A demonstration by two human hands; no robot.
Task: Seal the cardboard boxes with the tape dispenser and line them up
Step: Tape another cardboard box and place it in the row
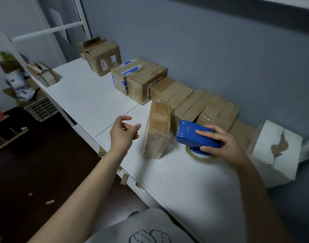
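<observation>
A: Where was the tape dispenser [194,135] at that point?

B: Low on the white worktop [90,95], its roll down on the surface, just to the right of a brown box [158,130] that stood on end. The right hand [225,146] had its grip clamped on the blue body, fingers over the top and thumb on the near side.

A: And the left hand [124,132]?

B: Its grip was apart — fingers loosely spread, holding nothing, hovering just left of that box without touching it.

A: So what did the step call for?

B: As I judged it, that box was the one in hand. The row of boxes [185,100] behind it lay along the wall [220,50], packed side by side. The tall, narrow box looked easy to tip, so the left hand needed to press it steady before any tape was drawn. Then it wanted one firm pull along the seam, with the tape pressed flat and cut cleanly.

A: Any risk?

B: The dispenser was close to the box — a careless swing could have knocked it over. I couldn't tell whether its seam was taped, though a shiny film suggested some tape was on it.
</observation>
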